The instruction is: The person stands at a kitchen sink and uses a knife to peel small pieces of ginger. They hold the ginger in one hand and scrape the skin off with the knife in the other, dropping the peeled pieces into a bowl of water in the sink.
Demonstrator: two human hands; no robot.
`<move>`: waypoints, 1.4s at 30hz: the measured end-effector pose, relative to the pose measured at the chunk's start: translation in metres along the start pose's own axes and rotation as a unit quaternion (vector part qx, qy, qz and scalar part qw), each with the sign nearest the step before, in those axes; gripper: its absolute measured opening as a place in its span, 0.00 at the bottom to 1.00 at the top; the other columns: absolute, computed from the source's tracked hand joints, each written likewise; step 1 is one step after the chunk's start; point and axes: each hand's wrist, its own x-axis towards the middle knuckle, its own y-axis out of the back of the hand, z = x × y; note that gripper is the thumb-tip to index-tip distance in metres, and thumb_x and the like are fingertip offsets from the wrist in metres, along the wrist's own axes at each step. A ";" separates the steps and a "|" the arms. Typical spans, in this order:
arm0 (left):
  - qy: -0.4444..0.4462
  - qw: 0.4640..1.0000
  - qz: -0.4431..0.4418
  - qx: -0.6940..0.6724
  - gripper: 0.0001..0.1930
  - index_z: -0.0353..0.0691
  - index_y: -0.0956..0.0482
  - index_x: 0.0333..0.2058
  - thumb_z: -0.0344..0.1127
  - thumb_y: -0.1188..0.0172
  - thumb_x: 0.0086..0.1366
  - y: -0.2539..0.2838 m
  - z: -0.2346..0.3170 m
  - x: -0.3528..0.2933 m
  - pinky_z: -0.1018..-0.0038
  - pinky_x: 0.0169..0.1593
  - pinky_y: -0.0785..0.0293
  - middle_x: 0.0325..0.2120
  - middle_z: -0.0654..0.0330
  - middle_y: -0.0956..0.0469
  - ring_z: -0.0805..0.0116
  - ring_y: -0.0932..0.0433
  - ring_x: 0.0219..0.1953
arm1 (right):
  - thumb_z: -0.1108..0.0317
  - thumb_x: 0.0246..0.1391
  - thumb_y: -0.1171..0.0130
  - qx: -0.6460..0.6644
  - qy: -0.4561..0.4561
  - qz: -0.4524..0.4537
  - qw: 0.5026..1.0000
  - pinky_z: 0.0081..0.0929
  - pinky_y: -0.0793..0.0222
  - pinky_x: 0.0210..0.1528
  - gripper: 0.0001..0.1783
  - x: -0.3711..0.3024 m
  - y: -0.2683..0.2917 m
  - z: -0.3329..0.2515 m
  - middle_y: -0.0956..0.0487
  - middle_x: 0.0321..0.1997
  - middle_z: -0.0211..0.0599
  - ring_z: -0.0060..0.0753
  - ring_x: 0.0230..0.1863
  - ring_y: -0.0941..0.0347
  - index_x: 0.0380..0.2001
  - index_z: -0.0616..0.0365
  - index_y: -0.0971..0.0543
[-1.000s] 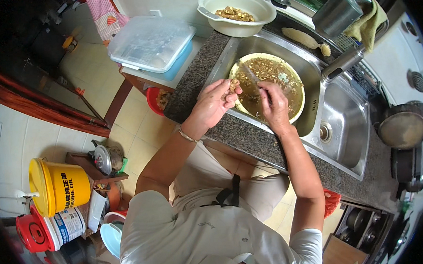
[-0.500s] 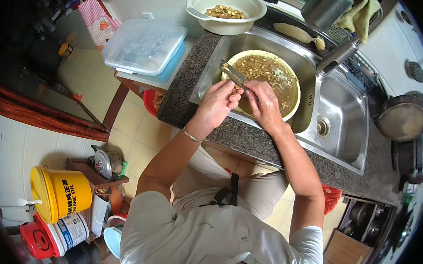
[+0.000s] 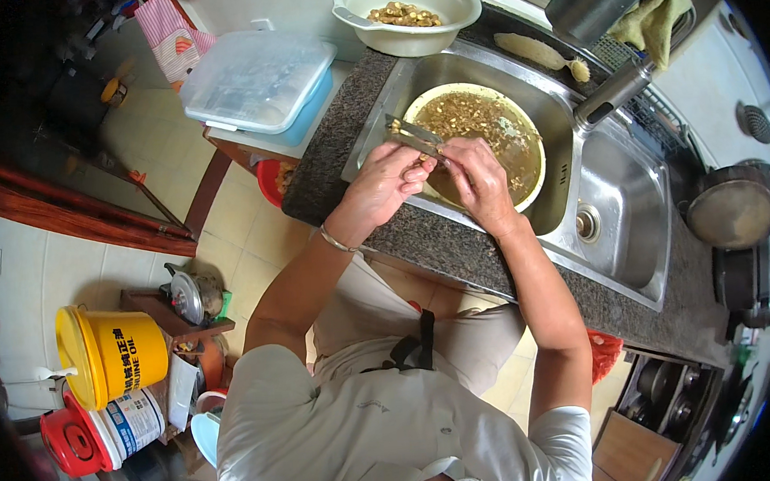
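Observation:
Over the near left rim of a pale basin in the sink, my two hands are close together. My right hand is closed around what look like dark metal scissors; their handles are hidden in my grip. The blades point left, a little apart, above the fingers of my left hand. Those fingers are curled in a pinch around a small brownish piece, mostly covered and too small to name. Murky brown water with many pale and brown bits floating fills the basin.
A white tub of brown, pale-cut pieces stands on the counter behind. Right of the basin are the faucet and second sink bowl. A lidded blue box stands left; a yellow bucket is at lower left.
Both hands have shifted slightly left together with the scissors. The blades show a wider gap, and the whole view has moved a little.

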 end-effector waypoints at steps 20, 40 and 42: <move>0.031 0.999 -0.002 -0.032 0.11 0.34 0.28 0.49 0.31 0.54 0.73 0.005 0.006 -0.004 0.85 0.28 0.39 0.36 0.60 0.28 0.81 0.37 0.27 | 0.78 0.54 0.41 -0.022 -0.070 0.017 0.997 0.40 0.27 0.46 0.09 -0.003 0.002 0.005 0.21 0.40 0.47 0.49 0.42 0.24 0.40 0.62 0.23; 0.034 0.998 0.048 0.009 0.08 0.41 0.30 0.43 0.37 0.54 0.75 -0.006 -0.001 0.000 0.85 0.26 0.40 0.32 0.60 0.27 0.81 0.37 0.24 | 0.80 0.50 0.40 -0.020 -0.038 -0.018 0.999 0.41 0.27 0.44 0.12 -0.005 -0.001 -0.001 0.22 0.40 0.45 0.49 0.44 0.25 0.40 0.62 0.23; 0.027 0.998 0.055 0.035 0.08 0.41 0.29 0.43 0.38 0.54 0.75 -0.008 -0.002 -0.001 0.84 0.27 0.39 0.33 0.60 0.27 0.80 0.36 0.25 | 0.80 0.50 0.40 -0.032 -0.038 -0.023 0.999 0.41 0.27 0.44 0.13 -0.005 0.000 0.000 0.23 0.40 0.44 0.49 0.44 0.25 0.41 0.62 0.23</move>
